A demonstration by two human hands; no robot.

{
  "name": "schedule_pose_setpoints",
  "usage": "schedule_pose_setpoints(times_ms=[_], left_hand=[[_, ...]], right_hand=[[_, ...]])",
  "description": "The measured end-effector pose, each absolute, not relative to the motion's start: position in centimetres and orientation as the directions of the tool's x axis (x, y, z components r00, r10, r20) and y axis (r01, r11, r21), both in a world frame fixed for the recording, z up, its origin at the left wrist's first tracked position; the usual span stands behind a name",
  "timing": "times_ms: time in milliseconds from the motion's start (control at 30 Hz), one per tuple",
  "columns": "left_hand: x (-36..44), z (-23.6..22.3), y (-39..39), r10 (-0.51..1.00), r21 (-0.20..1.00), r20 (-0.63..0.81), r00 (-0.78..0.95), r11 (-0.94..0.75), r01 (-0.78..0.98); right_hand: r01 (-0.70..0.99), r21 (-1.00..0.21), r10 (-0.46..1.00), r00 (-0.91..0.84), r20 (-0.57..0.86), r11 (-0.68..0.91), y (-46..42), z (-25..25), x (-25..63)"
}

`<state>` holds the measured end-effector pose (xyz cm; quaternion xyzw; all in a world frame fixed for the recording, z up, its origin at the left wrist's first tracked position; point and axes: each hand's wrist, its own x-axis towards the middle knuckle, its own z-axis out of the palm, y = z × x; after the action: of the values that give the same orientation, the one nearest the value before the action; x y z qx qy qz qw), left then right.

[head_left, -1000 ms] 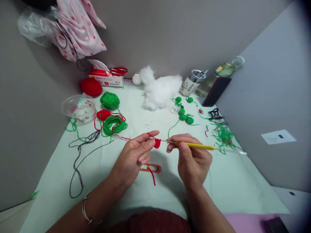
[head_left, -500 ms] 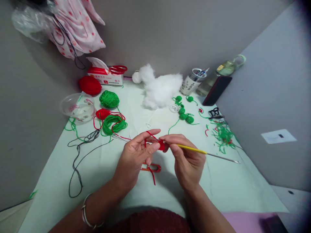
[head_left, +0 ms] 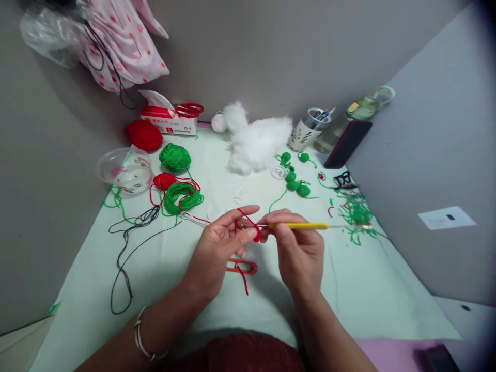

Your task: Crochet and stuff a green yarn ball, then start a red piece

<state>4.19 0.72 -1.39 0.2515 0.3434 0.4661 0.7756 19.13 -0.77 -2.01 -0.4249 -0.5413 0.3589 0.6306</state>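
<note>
Between thumb and fingers my left hand [head_left: 217,248] pinches a small red crochet piece [head_left: 257,235], and red yarn [head_left: 248,214] runs over its raised index finger. My right hand [head_left: 300,253] grips a crochet hook [head_left: 304,226] by its yellow handle, held nearly level. The hook's metal shaft reaches left to the red piece; its tip is partly hidden by the left fingers. Under the left hand an orange tool with a slotted body [head_left: 248,267] lies on the table, and a red yarn tail hangs over it.
Green yarn [head_left: 182,199], red yarn [head_left: 144,135] and black cord [head_left: 124,258] lie left. White stuffing [head_left: 259,142] sits at the back. Small green crocheted balls [head_left: 292,186], yarn scraps [head_left: 354,212], a pen cup [head_left: 308,132] and a phone [head_left: 349,144] are on the right.
The hook has swung from slanting down to the right to nearly level, and my right hand has shifted slightly left. Yarn now crosses from the left index finger down to the red piece.
</note>
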Motion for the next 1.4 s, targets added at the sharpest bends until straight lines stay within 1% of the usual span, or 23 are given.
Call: schedule_pose_setpoints(times_ms=[100,167,233,300,433,500,633,700,767,867,967,1100,1267,1333,1400], left_hand=[[4.6,-1.9,0.5,0.927,0.773,-0.253,0.277,0.366,-0.519],[4.5,-2.3,0.6,0.937,0.775,-0.234,0.259,0.341,-0.532],[4.2,-2.5,0.8,0.938,0.770,-0.220,0.270,0.336,-0.542],[3.8,-2.6,1.0,0.923,0.765,-0.214,0.320,0.361,-0.532],[3.2,-2.6,1.4,0.881,0.755,-0.217,0.421,0.425,-0.499],[3.1,-2.6,1.4,0.884,0.760,-0.219,0.413,0.420,-0.495],[3.1,-2.6,1.5,0.915,0.783,-0.234,0.328,0.378,-0.494],[3.1,-2.7,1.5,0.935,0.797,-0.233,0.267,0.341,-0.499],[3.1,-2.7,1.4,0.945,0.809,-0.215,0.245,0.313,-0.498],[3.2,-2.8,1.3,0.937,0.814,-0.190,0.293,0.317,-0.487],[3.3,-2.7,1.1,0.923,0.809,-0.197,0.330,0.343,-0.478],[3.2,-2.5,1.0,0.917,0.815,-0.199,0.345,0.350,-0.461],[3.1,-2.2,1.1,0.927,0.851,-0.199,0.317,0.323,-0.413],[3.1,-2.3,1.2,0.931,0.862,-0.202,0.305,0.317,-0.396],[3.0,-2.5,1.3,0.929,0.864,-0.198,0.313,0.317,-0.392]], right_hand=[[0.181,-0.876,0.877,0.103,0.469,0.447,-1.0,-1.8,18.8],[0.193,-0.883,0.895,0.045,0.444,0.428,-1.1,-1.7,18.8],[0.153,-0.919,0.930,-0.003,0.367,0.363,-1.1,-1.6,19.1],[0.076,-0.951,0.954,0.002,0.299,0.298,-0.8,-1.8,19.4],[-0.182,-0.970,0.986,0.051,0.156,0.163,-0.2,-2.7,19.8],[-0.257,-0.961,0.994,0.037,0.098,0.104,-0.1,-2.9,19.8],[-0.293,-0.954,0.998,0.038,0.055,0.064,-0.1,-3.0,19.5],[-0.272,-0.960,0.997,0.056,0.059,0.072,-0.1,-3.0,19.4],[-0.241,-0.966,0.994,0.068,0.080,0.094,-0.1,-3.0,19.3],[-0.204,-0.970,0.990,0.072,0.121,0.134,-0.2,-3.1,19.2],[-0.158,-0.973,0.984,0.080,0.158,0.169,-0.3,-3.0,19.1],[-0.026,-0.970,0.967,0.096,0.237,0.240,-0.5,-2.4,19.0],[0.139,-0.927,0.928,0.088,0.361,0.348,-0.8,-1.7,18.6],[0.175,-0.916,0.923,0.074,0.379,0.362,-0.8,-1.7,18.5],[0.163,-0.923,0.929,0.072,0.364,0.349,-0.8,-1.7,18.5]])
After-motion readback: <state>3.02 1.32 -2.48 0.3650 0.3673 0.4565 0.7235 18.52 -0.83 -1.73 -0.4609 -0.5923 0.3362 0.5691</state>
